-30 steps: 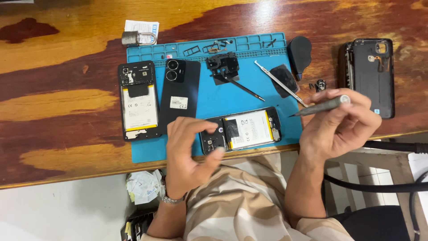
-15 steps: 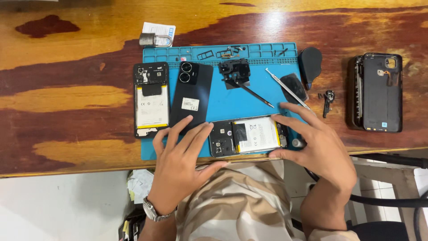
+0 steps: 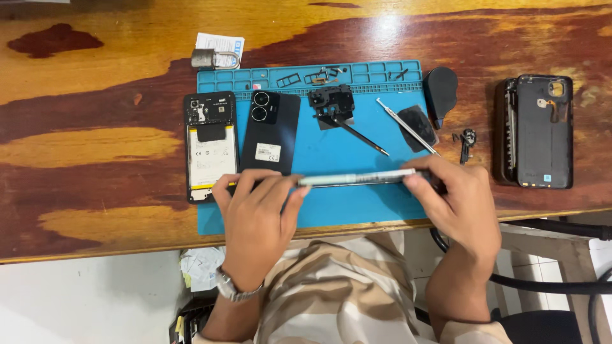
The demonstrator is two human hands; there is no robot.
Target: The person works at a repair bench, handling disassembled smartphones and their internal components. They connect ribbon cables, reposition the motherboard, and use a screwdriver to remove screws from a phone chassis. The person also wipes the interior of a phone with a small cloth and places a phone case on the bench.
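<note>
My left hand [image 3: 255, 213] and my right hand [image 3: 456, 204] grip the two ends of an opened phone [image 3: 357, 179]. It is turned up on its long edge, so it shows as a thin silver strip over the near part of the blue work mat [image 3: 357, 210]. Its inside faces away and is hidden. On the mat's left lie a second opened phone with a white battery [image 3: 210, 150] and a black back cover with two camera rings [image 3: 271, 130].
Further back on the mat lie a black frame part [image 3: 331, 102], a thin probe [image 3: 360, 137], tweezers [image 3: 405, 124] and a dark film [image 3: 417, 118]. A padlock [image 3: 213, 59] sits behind the mat. A black phone shell [image 3: 542, 130] lies at the right on the wooden table [image 3: 95, 146].
One second ago my right hand held a slim tool above the phone. Then both hands took the flat-lying phone, and now it is tipped up on its edge.
</note>
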